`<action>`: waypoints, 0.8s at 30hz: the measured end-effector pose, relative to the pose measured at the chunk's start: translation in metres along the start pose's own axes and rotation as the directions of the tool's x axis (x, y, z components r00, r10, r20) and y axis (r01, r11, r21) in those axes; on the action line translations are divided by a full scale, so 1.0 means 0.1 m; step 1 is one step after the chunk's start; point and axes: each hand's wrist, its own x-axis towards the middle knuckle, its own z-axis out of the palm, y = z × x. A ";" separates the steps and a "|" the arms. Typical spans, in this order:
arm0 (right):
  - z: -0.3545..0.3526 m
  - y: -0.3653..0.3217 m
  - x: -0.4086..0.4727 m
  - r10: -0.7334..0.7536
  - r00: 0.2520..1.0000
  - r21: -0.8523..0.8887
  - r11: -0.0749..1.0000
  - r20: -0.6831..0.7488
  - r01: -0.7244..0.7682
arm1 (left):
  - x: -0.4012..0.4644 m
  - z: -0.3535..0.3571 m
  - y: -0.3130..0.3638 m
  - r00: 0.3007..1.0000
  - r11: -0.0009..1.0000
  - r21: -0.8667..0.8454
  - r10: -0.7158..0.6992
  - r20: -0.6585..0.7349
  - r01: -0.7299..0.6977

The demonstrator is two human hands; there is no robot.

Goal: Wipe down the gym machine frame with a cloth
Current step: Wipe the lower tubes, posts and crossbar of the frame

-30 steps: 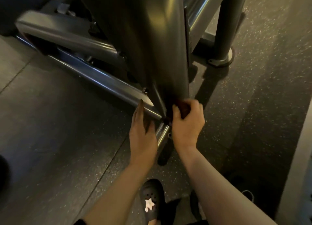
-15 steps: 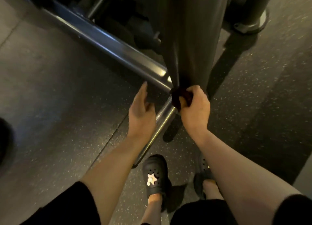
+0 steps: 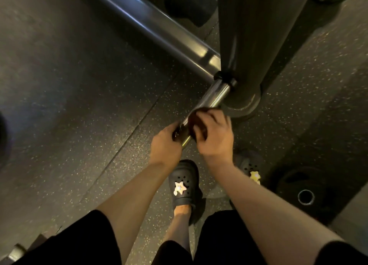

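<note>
Both grips are clenched: cloth (image 3: pixel 196 123) by right hand (image 3: pixel 214 134), bar (image 3: pixel 214 94) by left hand (image 3: pixel 166 143). Bunched so small, the cloth could be dragged off the bar and patches missed.

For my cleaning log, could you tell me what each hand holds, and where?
Right hand grips the bunched cloth against the chrome bar. Left hand grips that bar just below the cloth.

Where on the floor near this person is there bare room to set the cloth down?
Bare speckled rubber floor lies left of the shiny metal bar. It is crowded around both hands, the dark upright post's base, the black clogs and the black weight plate.
</note>
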 end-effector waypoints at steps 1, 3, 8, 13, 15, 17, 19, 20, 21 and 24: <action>0.01 0.02 -0.09 -0.046 0.998 0.015 0.999 0.051 0.045 | 0.00 0.01 0.00 1.000 1.000 -0.016 0.007 -0.002 -0.007; -0.04 0.06 -0.07 -0.104 0.988 0.028 0.994 0.112 0.102 | 0.00 0.03 -0.01 1.000 0.999 -0.021 0.025 -0.014 -0.025; -0.26 0.06 0.52 0.039 0.996 -0.033 0.999 -0.083 -0.042 | -0.02 0.09 0.03 0.999 0.998 0.056 0.028 -0.023 -0.027; -0.17 0.06 0.26 0.076 0.997 0.071 0.995 -0.025 -0.075 | -0.02 0.20 0.17 0.994 0.998 0.032 0.053 -0.100 -0.050; -0.17 0.15 0.09 0.139 0.988 0.222 0.964 0.063 -0.150 | -0.01 0.22 0.29 0.990 0.995 -0.043 0.088 -0.114 -0.093; -0.29 0.20 0.02 0.259 0.966 0.320 0.915 -0.002 -0.245 | 0.03 0.22 0.50 0.990 0.982 -0.150 0.101 -0.097 -0.115; -0.51 0.14 0.08 0.319 0.921 0.439 0.877 -0.226 -0.196 | 0.08 0.21 0.77 0.991 0.928 -0.348 0.115 -0.062 -0.130; -0.63 0.07 0.15 0.297 0.883 0.468 0.878 -0.364 -0.102 | 0.09 0.21 0.89 0.990 0.868 -0.476 0.132 -0.048 -0.139; -0.75 0.01 0.25 0.240 0.834 0.445 0.896 -0.497 0.008 | 0.09 0.21 1.02 0.988 0.788 -0.598 0.151 -0.045 -0.147; -0.97 -0.08 0.66 -0.050 0.715 0.153 0.964 -0.697 0.217 | 0.09 0.21 1.32 0.970 0.608 -0.770 0.238 -0.055 -0.193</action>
